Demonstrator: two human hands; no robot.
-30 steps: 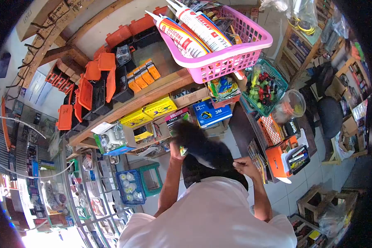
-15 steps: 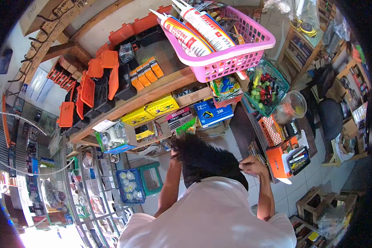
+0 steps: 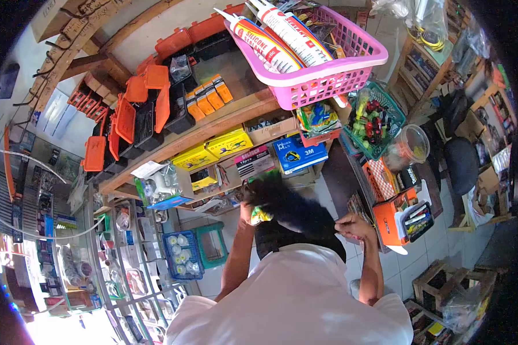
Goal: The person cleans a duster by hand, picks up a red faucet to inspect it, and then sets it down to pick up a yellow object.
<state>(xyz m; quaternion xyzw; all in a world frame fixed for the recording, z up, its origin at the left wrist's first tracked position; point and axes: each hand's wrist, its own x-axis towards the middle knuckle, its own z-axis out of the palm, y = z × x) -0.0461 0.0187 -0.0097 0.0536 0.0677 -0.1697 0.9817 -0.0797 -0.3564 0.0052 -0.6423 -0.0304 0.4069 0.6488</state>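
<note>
A fluffy black duster (image 3: 288,198) stretches across the front of my body. Its right end meets my right hand (image 3: 355,228), whose fingers are closed round the handle end. On the other side, my left hand (image 3: 247,214) grips a small green and yellow packet (image 3: 262,214). Dark bristles cover part of the packet and of the left fingers, so its print is not readable. Just beyond the duster are a blue 3M box (image 3: 300,154) and a pink and black box (image 3: 255,163) on the lower shelf.
A pink basket (image 3: 322,80) with sealant tubes juts from the upper shelf (image 3: 236,121). Orange-lidded bins (image 3: 126,121) stand left of it. A green basket (image 3: 380,150) and an orange box (image 3: 390,221) are at right. A blue crate (image 3: 168,256) sits on the floor.
The green and yellow packet has come down from the shelf front toward my body with my left hand. The duster has shifted slightly and now overlaps the packet's edge.
</note>
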